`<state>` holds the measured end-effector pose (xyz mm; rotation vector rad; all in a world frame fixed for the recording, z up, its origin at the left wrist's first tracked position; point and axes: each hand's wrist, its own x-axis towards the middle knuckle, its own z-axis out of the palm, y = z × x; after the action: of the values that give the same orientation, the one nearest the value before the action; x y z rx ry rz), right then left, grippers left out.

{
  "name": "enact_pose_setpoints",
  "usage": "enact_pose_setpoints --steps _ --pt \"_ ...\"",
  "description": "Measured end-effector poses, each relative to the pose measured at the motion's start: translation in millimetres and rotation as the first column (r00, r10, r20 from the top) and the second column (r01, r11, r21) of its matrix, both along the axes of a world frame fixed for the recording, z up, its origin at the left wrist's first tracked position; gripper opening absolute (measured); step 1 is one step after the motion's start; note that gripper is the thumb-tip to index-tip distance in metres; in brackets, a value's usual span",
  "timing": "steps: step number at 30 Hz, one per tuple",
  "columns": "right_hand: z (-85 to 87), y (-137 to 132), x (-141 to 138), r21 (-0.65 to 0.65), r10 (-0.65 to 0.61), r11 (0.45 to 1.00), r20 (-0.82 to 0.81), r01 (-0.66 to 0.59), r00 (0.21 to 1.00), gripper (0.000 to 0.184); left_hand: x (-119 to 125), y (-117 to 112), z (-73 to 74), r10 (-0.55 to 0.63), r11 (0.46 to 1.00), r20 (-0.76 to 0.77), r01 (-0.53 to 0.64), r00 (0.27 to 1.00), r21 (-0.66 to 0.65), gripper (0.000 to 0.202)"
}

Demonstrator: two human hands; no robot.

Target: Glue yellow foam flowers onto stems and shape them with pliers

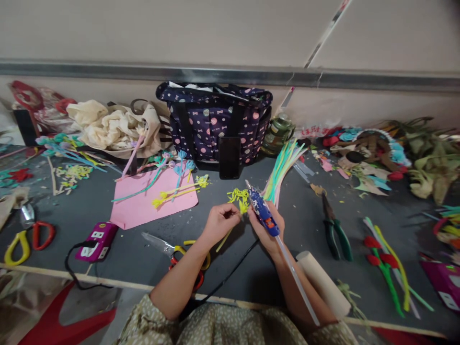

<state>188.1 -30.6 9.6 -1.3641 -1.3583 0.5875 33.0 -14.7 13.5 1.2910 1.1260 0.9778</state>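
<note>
My left hand pinches a yellow pipe-cleaner flower, its thin stem poking out below the fingers and its head partly hidden. Wrapped around a blue patterned hot glue gun is my right hand. The gun's metal nozzle points up and away, and a long clear glue stick trails from its back over my forearm. Just beyond both hands lie short yellow pipe-cleaner bits. Scissors with red and yellow handles rest partly under my left forearm.
A pink sheet bears several pipe-cleaner flowers. Behind stand a dark patterned bag and a phone. To the right are a pipe-cleaner bundle, pliers and a cardboard tube. A purple box with a cable sits left.
</note>
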Motion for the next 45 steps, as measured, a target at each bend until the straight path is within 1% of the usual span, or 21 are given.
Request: enact_pose_setpoints --steps 2,4,7,10,12,14,18,22,24,27,29,34,38,42,45 --pt "1.2 -1 1 0.012 -0.020 1.000 0.002 0.020 1.000 0.014 -1 2 0.3 0.006 0.999 0.028 -0.004 1.000 -0.040 0.010" --pt "3.1 -2 2 0.044 -0.045 0.998 -0.024 0.046 0.999 0.014 -2 4 1.0 0.029 0.994 0.091 -0.019 0.995 -0.110 0.012" --pt "4.8 -1 4 0.092 -0.075 0.992 -0.133 0.088 0.988 0.010 -6 9 2.3 0.110 0.972 0.216 -0.059 0.970 -0.229 0.018" --pt "1.6 1 4 0.042 -0.110 0.992 -0.226 0.122 0.968 0.013 -10 12 2.4 0.208 0.934 0.325 -0.089 0.923 -0.345 0.021" --pt "-2.2 3 3 -0.006 -0.114 0.993 -0.242 0.116 0.964 0.016 -12 14 1.4 0.257 0.909 0.381 -0.089 0.888 -0.406 0.022" --pt "-5.1 3 2 -0.032 -0.110 0.994 -0.249 0.105 0.962 0.018 -14 15 -0.1 0.289 0.896 0.422 -0.087 0.859 -0.435 0.022" --pt "-6.0 3 1 -0.091 -0.069 0.995 -0.241 0.049 0.968 0.019 -15 17 -3.4 0.307 0.903 0.472 -0.096 0.827 -0.419 0.021" --pt "-5.1 1 -1 -0.127 0.066 0.986 -0.275 -0.104 0.959 0.019 -16 20 -5.1 0.349 0.898 0.500 -0.130 0.792 -0.421 0.022" --pt "-5.7 1 -1 -0.130 0.141 0.973 -0.311 -0.189 0.940 0.020 -17 21 -5.4 0.375 0.888 0.512 -0.142 0.773 -0.437 0.022" --pt "-8.5 0 -2 -0.126 0.255 0.942 -0.334 -0.311 0.908 0.020 -17 21 -5.6 0.382 0.883 0.525 -0.133 0.761 -0.449 0.023" --pt "-11.7 -1 -2 -0.147 0.298 0.920 -0.342 -0.364 0.891 0.021 -17 21 -5.6 0.383 0.881 0.526 -0.128 0.760 -0.456 0.024" --pt "-20.0 -3 -1 -0.196 0.258 0.920 -0.347 -0.339 0.902 0.021 -17 19 -3.9 0.383 0.879 0.513 -0.134 0.768 -0.457 0.027" --pt "-20.7 -3 -1 -0.245 0.248 0.909 -0.337 -0.339 0.908 0.022 -15 18 -2.4 0.366 0.887 0.514 -0.123 0.776 -0.445 0.028" --pt "-19.4 -2 -2 -0.249 0.259 0.906 -0.312 -0.342 0.914 0.023 -14 18 -3.3 0.350 0.895 0.531 -0.109 0.772 -0.432 0.025" --pt "-21.8 -1 -1 -0.243 0.267 0.907 -0.296 -0.343 0.917 0.024 -14 17 -4.6 0.342 0.899 0.534 -0.103 0.774 -0.427 0.024"
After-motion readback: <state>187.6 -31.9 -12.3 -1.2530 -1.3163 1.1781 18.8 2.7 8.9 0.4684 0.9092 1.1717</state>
